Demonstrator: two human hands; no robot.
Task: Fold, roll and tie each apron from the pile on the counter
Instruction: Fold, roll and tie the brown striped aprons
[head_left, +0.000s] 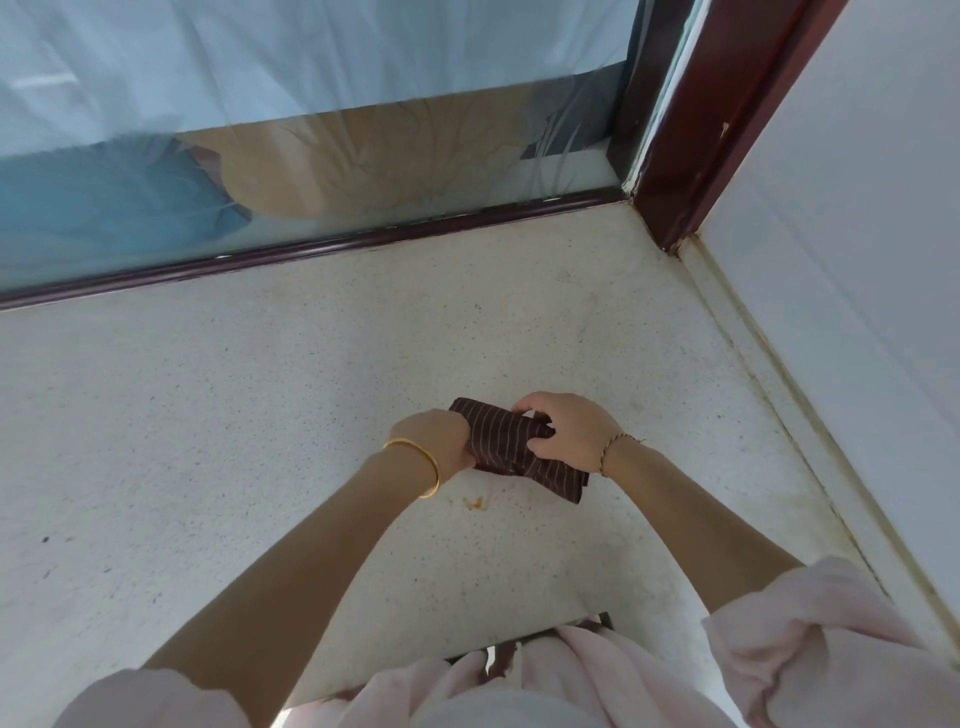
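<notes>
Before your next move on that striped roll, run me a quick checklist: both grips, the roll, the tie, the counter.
1. Left hand grip: ok, its fingers curl round the left end of the striped apron.
2. Right hand grip: ok, fingers and thumb pinch the roll's right part.
3. Roll compact: ok, a short tight bundle, with one end sticking out below the right hand.
4. Roll tied off: cannot tell, the hands cover where a knot would sit.
5. Counter clean by the roll: not ok, an orange stain lies just on the near side of the bundle.
</notes>
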